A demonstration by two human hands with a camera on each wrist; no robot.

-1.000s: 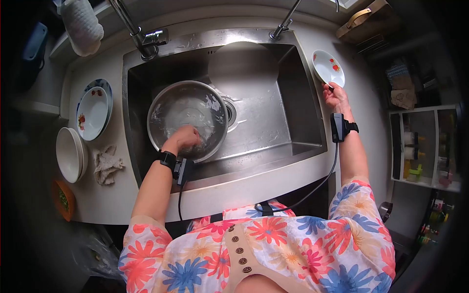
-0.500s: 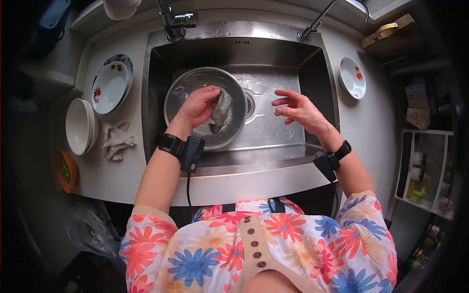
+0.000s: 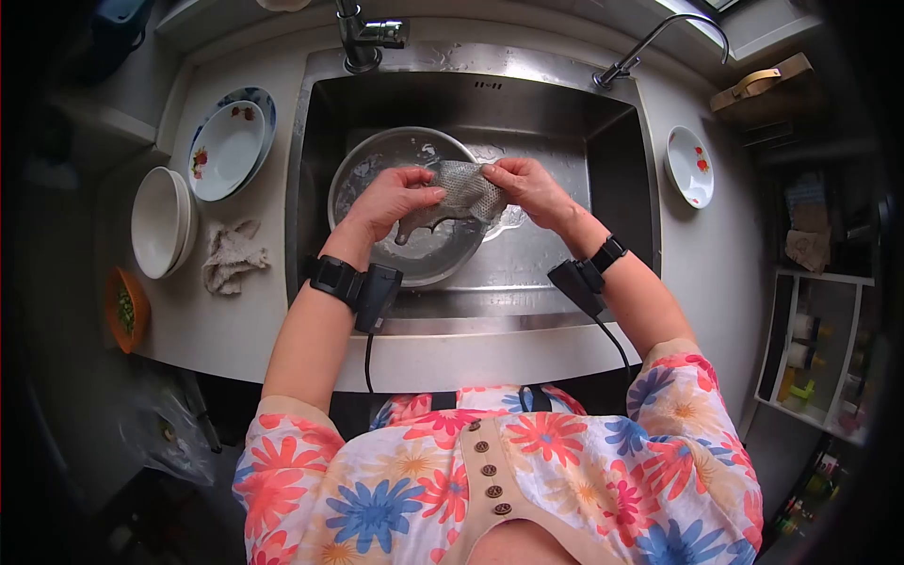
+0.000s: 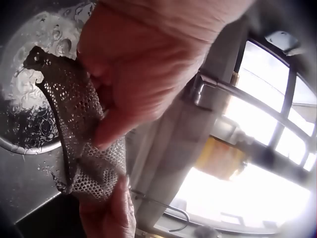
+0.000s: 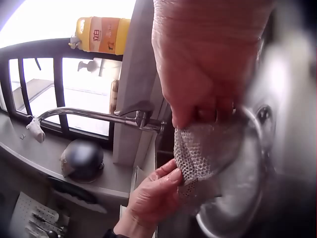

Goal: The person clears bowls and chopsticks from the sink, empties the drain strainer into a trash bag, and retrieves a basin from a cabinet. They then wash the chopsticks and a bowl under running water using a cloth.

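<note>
A wet grey mesh cloth [image 3: 461, 188] is stretched between both hands over the metal basin [image 3: 343, 188]. My left hand [image 3: 384, 202] pinches its left part between thumb and fingers, while my right hand [image 3: 535, 188] pinches the upper right corner. Part of the cloth droops on the left. In the left wrist view the open holes of the mesh cloth [image 4: 81, 114] show clearly, with its lower end in the right hand [image 4: 111, 213]. Water [image 3: 414, 250] glistens in the basin, which stands in the left part of the steel sink [image 3: 565, 282].
Left of the sink are a floral bowl [image 3: 226, 151] on a plate, stacked white bowls [image 3: 155, 221], a rag [image 3: 234, 256] and an orange bowl [image 3: 139, 306] with green bits. A floral dish [image 3: 690, 174] sits to the right. Two taps, one a faucet [image 3: 363, 47], rise behind.
My right hand has left the floral dish on the right and come over to grip the mesh cloth. My left hand has lifted the cloth out of the basin.
</note>
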